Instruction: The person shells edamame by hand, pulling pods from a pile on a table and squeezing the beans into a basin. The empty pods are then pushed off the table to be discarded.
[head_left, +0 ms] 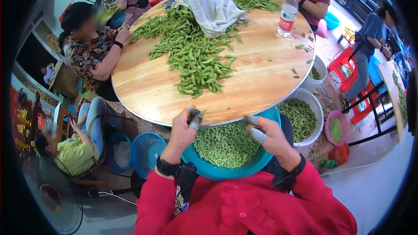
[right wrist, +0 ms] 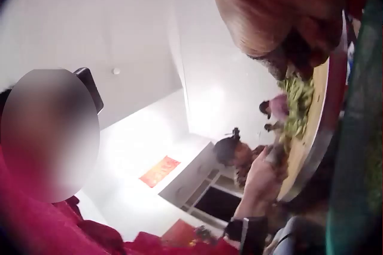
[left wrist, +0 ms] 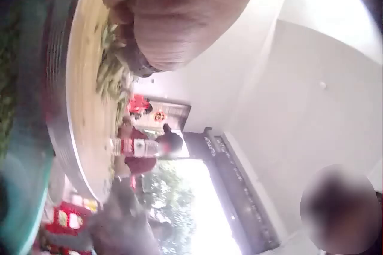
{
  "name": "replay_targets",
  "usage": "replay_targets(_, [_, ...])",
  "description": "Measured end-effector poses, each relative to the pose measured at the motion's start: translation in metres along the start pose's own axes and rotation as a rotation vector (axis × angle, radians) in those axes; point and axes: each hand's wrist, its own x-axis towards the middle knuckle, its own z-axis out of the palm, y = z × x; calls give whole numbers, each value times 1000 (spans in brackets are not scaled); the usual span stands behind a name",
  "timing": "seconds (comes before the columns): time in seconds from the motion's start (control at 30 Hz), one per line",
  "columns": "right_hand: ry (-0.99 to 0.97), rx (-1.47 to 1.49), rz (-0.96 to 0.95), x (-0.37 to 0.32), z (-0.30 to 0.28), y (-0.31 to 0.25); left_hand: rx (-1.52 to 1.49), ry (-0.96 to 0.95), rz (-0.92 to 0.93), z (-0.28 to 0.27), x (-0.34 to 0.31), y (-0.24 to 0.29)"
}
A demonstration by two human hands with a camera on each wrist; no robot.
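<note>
My left hand [head_left: 183, 131], its fingertips wrapped in grey with an orange band, pinches a green soybean pod [head_left: 202, 113] near the table's front edge. Apart from it, my right hand [head_left: 273, 138] hovers above the right side of a teal basin [head_left: 208, 175]. Its fingers bend inward, with similar grey and orange coverings; I cannot tell whether they hold anything. Shelled green beans [head_left: 226, 146] fill much of the basin, which sits below the table edge. A heap of unshelled pods [head_left: 191, 56] spreads over the round wooden table [head_left: 261, 74], partly under a pale cloth [head_left: 211, 11].
A red-capped water bottle [head_left: 287, 15] stands on the table's right. White baskets of pods [head_left: 300, 119] and a pink basin [head_left: 335, 128] are at right; blue tubs [head_left: 148, 150] at left. People sit around the table, and a fan [head_left: 52, 191] stands at lower left.
</note>
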Motion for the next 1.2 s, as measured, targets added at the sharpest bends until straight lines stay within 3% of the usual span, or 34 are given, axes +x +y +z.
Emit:
replay_targets(0.13, [-123, 520, 265, 16, 26, -13, -178, -146, 30, 28, -30, 15])
replay_targets(0.27, [-139, 437, 167, 16, 30, -2, -340, -236, 18, 43, -36, 7])
replay_targets(0.37, [-132, 365, 45, 14, 28, 1, -437, -353, -119, 43, -34, 20])
replay_targets(0.47, [-134, 280, 19, 11, 25, 6, -322, -502, -106, 36, -34, 23])
replay_targets(0.57, [-3, 313, 43, 5, 26, -8, -185, -340, 6, 36, -41, 21])
replay_targets(0.67, [-44, 215, 58, 0, 21, -10, 24, -183, 229, 38, -46, 27])
replay_targets(0.77, [-69, 122, 64, -3, 21, 1, 217, -181, 398, 39, -46, 22])
replay_targets(1.2, [-53, 99, 123, -4, 22, 3, 455, -131, 523, 39, -52, 25])
